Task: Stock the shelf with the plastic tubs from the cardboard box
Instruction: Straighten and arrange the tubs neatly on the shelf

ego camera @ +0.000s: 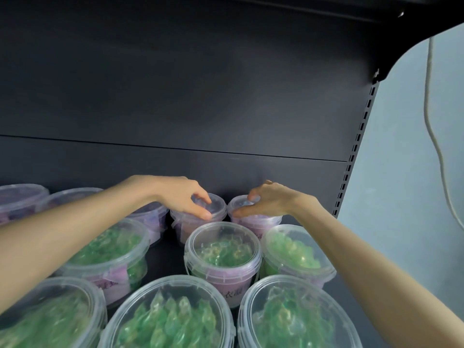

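Both my arms reach to the back of a dark shelf [173, 262]. My left hand [183, 197] grips the lid rim of a clear tub with purple contents [216, 209] from above, thumb in front and fingers behind. My right hand [266, 200] holds the neighbouring purple tub [256, 222] the same way. The two tubs stand side by side against the back panel. The cardboard box is out of view.
Several clear lidded tubs with green contents fill the front rows, among them one in the middle [222, 249]. More purple tubs [20, 199] line the back left. The dark back panel [200, 96] rises behind. The slotted upright [356, 141] marks the shelf's right end.
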Demonstrator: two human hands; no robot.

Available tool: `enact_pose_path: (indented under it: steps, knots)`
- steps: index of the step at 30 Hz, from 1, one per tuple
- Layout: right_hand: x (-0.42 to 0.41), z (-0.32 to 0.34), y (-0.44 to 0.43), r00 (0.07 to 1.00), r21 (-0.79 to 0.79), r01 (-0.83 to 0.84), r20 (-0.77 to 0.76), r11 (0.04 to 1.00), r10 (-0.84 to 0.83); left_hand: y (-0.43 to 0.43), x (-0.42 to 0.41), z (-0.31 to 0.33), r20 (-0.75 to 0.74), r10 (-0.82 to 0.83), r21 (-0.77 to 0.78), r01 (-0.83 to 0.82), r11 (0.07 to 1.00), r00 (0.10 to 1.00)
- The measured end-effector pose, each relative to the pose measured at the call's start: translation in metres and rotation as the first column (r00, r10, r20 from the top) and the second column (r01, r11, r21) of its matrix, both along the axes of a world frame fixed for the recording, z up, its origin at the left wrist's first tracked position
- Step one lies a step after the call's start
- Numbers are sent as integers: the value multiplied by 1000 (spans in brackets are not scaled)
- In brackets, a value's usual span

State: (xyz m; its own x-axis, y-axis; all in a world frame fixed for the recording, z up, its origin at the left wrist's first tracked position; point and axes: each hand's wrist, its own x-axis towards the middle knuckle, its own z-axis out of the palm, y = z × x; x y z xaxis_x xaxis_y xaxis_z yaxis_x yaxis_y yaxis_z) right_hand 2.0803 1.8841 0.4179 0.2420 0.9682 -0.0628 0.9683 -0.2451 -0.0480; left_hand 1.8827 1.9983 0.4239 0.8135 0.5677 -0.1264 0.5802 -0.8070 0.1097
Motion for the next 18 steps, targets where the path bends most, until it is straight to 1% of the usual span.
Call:
enact_pose_path:
  steps: [2,3,5,7,10,14,18]
  knots:
    - [0,3,-4,998,-69,7,-57,998,-11,1,-3,0,-14,-1,-38,1,999,1000]
    - [0,4,-6,996,-80,-3,-94,997,-4,2,-5,1,-17,-7,-60,6,998,1000]
    - [2,4,-8,991,-60,-26,-130,998,18,2,-8,3,-9,-23,-101,22,995,1000]
    - [2,3,-8,993,-24,-32,-112,999,30,1,-10,3,12,-35,-125,36,992,999]
    - [0,2,-9,995,-17,-21,-101,1000,19,1,-12,2,36,-38,-117,42,992,999]
    - [-1,0,-11,979,96,-52,-193,994,70,0,-11,2,19,-18,-75,19,997,1000]
    - [-4,1,-14,970,113,-47,-233,992,73,0,-12,1,19,-19,-68,20,997,1000]
